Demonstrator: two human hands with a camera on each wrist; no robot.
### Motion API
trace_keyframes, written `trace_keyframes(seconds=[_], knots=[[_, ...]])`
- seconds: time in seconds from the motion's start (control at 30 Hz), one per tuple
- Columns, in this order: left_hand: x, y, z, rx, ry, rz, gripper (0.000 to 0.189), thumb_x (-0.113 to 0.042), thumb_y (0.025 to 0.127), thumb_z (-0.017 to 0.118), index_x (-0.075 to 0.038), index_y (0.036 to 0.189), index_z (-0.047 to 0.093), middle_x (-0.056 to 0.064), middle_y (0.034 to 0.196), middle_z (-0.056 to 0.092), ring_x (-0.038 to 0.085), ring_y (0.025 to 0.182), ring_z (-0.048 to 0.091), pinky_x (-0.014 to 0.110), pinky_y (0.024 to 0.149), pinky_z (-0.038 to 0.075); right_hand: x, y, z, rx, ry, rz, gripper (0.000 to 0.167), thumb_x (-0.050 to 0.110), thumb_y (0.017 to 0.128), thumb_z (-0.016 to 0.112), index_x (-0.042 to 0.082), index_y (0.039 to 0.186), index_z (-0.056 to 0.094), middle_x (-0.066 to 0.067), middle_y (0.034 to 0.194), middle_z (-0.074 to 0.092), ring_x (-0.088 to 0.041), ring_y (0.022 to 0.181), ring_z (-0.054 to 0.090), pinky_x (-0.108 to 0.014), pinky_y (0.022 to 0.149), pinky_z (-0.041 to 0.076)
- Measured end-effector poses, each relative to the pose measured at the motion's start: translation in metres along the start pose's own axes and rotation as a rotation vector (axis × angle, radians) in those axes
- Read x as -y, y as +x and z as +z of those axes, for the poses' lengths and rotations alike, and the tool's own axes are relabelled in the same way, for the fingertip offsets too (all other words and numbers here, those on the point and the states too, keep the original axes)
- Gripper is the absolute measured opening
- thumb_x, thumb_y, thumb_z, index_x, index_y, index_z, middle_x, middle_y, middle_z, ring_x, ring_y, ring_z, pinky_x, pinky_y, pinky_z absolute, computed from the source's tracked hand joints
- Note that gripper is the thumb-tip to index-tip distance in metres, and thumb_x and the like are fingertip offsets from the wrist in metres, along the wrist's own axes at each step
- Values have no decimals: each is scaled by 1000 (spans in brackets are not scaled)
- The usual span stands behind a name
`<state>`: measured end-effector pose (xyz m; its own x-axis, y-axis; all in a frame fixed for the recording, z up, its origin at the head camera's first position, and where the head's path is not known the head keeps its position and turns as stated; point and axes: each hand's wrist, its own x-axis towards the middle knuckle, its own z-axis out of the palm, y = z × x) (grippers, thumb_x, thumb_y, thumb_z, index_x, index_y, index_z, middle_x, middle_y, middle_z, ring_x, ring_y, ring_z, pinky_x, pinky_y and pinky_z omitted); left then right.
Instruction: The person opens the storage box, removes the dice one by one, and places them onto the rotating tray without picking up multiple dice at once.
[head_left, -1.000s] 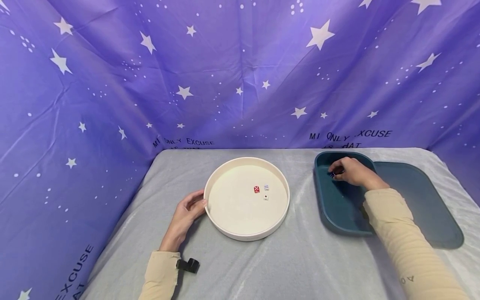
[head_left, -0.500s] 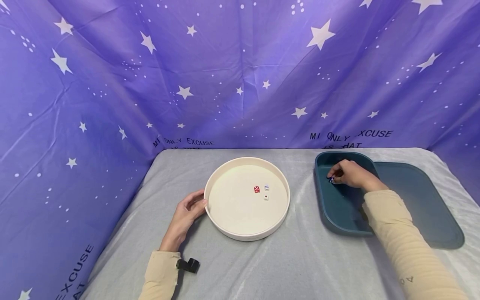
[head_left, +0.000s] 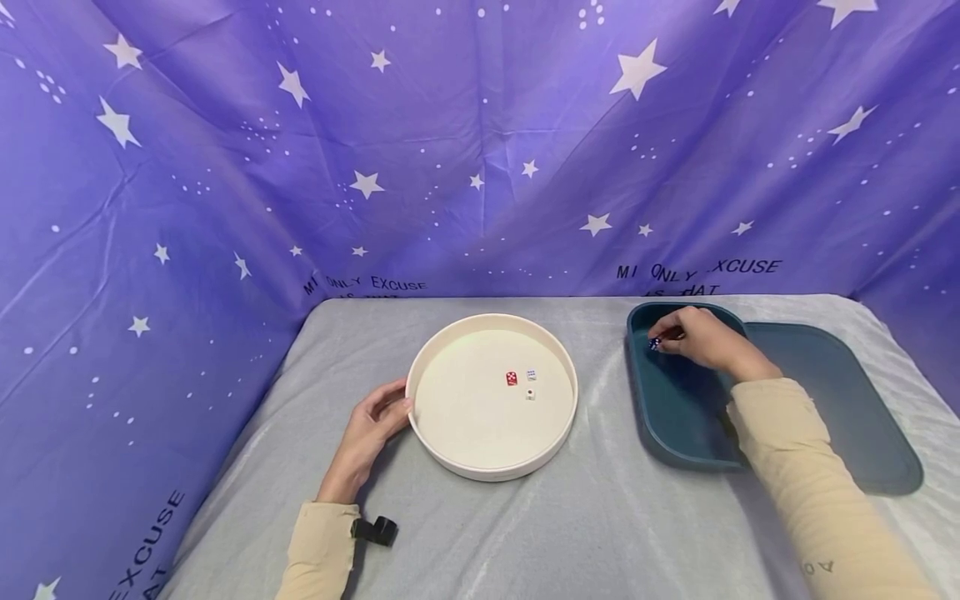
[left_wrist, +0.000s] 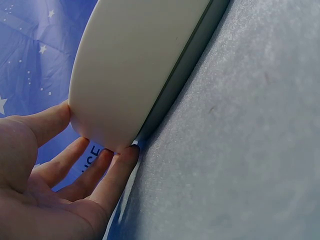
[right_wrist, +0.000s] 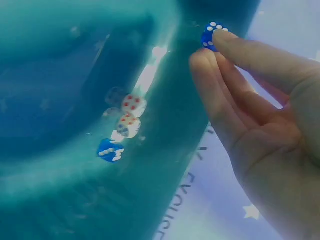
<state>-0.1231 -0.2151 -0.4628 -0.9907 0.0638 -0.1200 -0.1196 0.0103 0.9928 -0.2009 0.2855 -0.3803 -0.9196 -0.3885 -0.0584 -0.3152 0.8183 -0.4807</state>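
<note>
In the head view my left hand [head_left: 375, 425] touches the outer left side of a round cream tray [head_left: 487, 442] with its fingertips. The left wrist view has the thumb near the rim and the fingers against the wall. On the tray's floor lie a red die [head_left: 512, 378] and two white dice, one at the back [head_left: 531, 375] and another nearer [head_left: 530, 394]. My right hand [head_left: 701, 337] is over a dark teal bin [head_left: 693, 460], pinching a blue die [right_wrist: 207, 37] between thumb and fingers. Beyond it in the right wrist view are another blue die [right_wrist: 110, 151] and whitish, red-dotted dice [right_wrist: 134, 105], partly blurred.
A flat teal lid or mat [head_left: 847, 400] lies right of the bin, partly under the right sleeve. Grey cloth [head_left: 592, 517] covers the table. A purple star-printed curtain [head_left: 450, 150] rises behind and along the sides.
The right hand dips slightly inside the bin, then rises a little toward its back left corner, with the blue die between its fingertips. The left hand, tray and its dice stay in place.
</note>
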Motion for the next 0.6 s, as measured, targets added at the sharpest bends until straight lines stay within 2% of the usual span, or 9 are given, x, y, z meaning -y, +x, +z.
trace_keyframes(seconds=[0.2,0.6], knots=[[0,0,0,-12,6,-8,50,-11,94,69,-1,140,51,20,141,52,12,114,61,22,96,54,17,-1,-6,-33,16,-14,20,-4,91,65,-4,109,72,-18,101,72,-32,91,68,-41,73,60],[1,0,0,-6,-2,-9,50,-10,94,68,0,140,50,21,141,52,13,115,61,22,96,54,44,1,-10,-63,19,-57,20,-1,92,66,-5,111,71,-18,104,72,-30,92,69,-44,78,59]])
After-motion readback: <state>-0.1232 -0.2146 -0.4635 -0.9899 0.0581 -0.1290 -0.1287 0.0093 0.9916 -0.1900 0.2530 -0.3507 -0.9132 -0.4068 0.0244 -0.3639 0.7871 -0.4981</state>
